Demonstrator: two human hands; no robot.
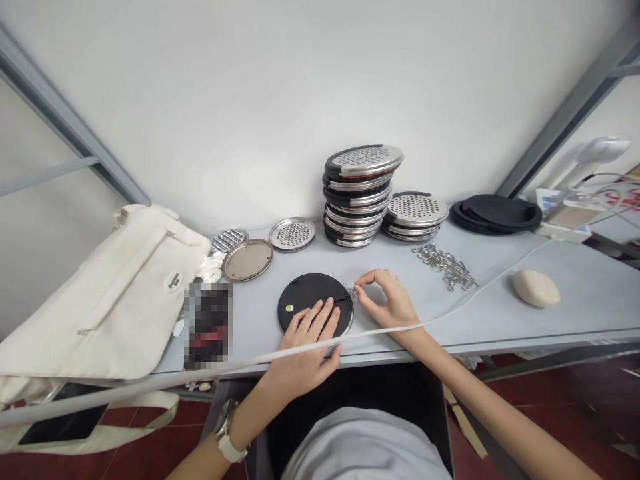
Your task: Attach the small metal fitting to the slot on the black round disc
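- Disc, black and round (307, 293), lies flat on the counter (250, 320), near its front edge; being round, it has no long axis, but a thin dark line on its top runs toward its right rim.
- Metal clip (353, 292), small and thin, sits at that rim, about level with the dark line; whether it touches the disc is too small to tell.
- Right hand (390, 307) is nearer the clip: its grip is closed, thumb and forefinger together on it, with the disc directly to the left.
- Left hand (313, 340) lies palm down over the disc's front part, fingers stretched flat and slightly apart, its grip clamped on nothing.
- Loose pile of clips (447, 267) lies beyond the right hand, to the right.
- Tall stack of graters (360, 193) stands behind the disc, near the wall.
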